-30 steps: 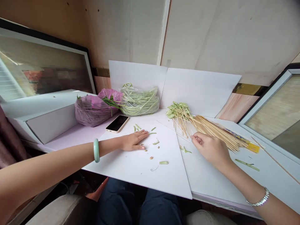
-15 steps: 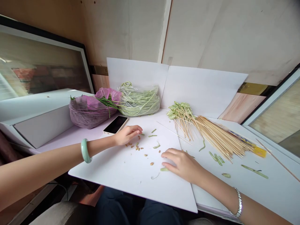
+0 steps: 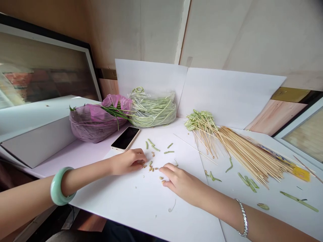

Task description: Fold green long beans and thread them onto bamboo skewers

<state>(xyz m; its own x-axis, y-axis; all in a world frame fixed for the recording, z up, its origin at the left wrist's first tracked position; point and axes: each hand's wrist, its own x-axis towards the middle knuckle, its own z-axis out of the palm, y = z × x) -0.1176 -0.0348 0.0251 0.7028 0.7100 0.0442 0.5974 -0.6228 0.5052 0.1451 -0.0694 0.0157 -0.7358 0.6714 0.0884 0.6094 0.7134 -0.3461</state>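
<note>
Around my left wrist, behind my left hand (image 3: 130, 162), I wear a thick, pale green bangle (image 3: 56, 188). It is one smooth, solid-looking ring, rounded on the outside, with a milky colour and a soft gloss where light catches its curve. Around my right wrist, behind my right hand (image 3: 181, 183), I wear a much slimmer silver-coloured bracelet (image 3: 244, 218). Its surface is ridged all along, like a twisted cord or a row of small close segments, and it shines brightly. Both my forearms are bare as far up as they show. My trousers (image 3: 118, 232) are dark navy, mostly in shadow.
</note>
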